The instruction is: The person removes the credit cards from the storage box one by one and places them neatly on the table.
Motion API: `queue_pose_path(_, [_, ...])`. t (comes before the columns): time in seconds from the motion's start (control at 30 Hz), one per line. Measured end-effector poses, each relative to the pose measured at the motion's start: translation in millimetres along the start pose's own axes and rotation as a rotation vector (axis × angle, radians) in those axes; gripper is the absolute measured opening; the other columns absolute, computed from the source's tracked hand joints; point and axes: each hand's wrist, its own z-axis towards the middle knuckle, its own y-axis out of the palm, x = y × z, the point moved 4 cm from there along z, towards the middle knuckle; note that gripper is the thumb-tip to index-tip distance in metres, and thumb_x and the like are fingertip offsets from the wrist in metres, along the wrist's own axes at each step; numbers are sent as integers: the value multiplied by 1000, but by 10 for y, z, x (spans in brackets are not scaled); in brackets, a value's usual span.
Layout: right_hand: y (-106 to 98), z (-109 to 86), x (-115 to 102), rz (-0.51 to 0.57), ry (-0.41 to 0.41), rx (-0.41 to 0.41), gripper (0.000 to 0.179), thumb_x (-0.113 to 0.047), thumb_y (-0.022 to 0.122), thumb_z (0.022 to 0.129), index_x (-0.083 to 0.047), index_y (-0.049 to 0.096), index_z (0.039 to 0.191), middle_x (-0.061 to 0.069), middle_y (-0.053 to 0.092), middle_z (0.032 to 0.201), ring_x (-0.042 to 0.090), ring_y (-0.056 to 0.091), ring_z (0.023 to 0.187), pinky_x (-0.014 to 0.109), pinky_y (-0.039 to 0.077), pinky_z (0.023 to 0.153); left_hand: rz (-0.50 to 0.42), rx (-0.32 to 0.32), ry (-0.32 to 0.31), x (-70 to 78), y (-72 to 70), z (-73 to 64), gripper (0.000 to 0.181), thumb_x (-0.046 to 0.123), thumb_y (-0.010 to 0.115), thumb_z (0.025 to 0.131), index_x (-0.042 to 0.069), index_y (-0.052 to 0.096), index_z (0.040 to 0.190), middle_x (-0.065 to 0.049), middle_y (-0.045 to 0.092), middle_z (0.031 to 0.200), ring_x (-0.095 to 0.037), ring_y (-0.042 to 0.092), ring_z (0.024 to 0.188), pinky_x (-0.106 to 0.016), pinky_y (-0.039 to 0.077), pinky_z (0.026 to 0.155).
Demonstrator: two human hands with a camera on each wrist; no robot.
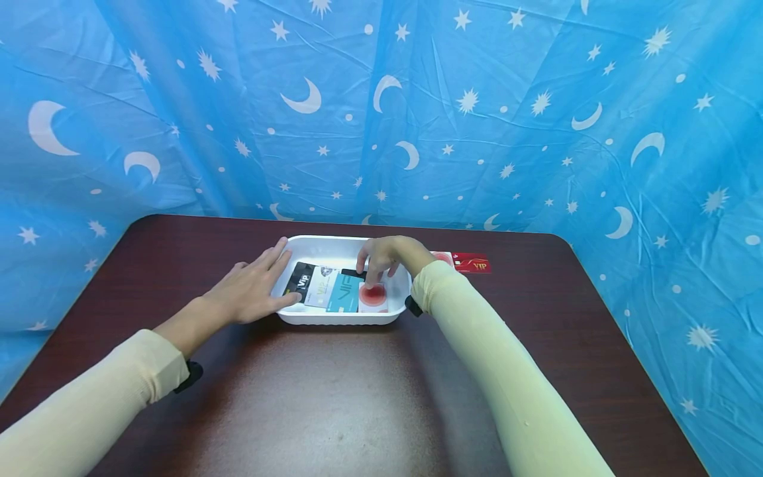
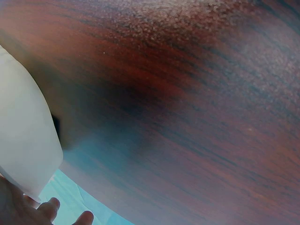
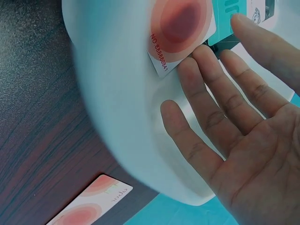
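Observation:
A white plastic tray [image 1: 342,318] holds several cards: a black VIP card [image 1: 300,279], a pale VIP card [image 1: 320,291], a blue VIP card [image 1: 342,295] and a white card with red rings [image 1: 373,299]. Part of another black card [image 1: 352,272] shows behind them. My left hand [image 1: 253,288] rests along the tray's left rim, fingers extended. Inside the tray's right part is my right hand [image 1: 390,253]. In the right wrist view its loosely bent fingers [image 3: 204,93] reach the edge of the red-ringed card [image 3: 180,28]; no grip shows.
Right of the tray, a red VIP card [image 1: 473,263] and another red-ringed card [image 1: 442,258] lie on the dark wooden table [image 1: 334,397]. A blue curtain [image 1: 357,152] with moons and stars hangs behind the table.

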Motion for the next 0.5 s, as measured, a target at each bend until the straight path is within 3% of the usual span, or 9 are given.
queue_pose_path(0.33, [9,3,-37,-42,-43,46,36,-11,74,88,-9,63,122,9,59,116,23,56,107,39,53,94,-1,-3,1,7,-3,9,94,56,56,93,-1,18,157,-22,9,164,-45,22,146,-74,29,103])
queue_pose_path(0.5, [9,-25,-63,-91,-81,83,29,-9,75,88,-8,65,115,8,59,106,20,56,96,38,54,91,4,0,-1,-3,6,-1,94,56,56,92,-1,19,157,-22,10,164,-45,22,146,-74,29,103])
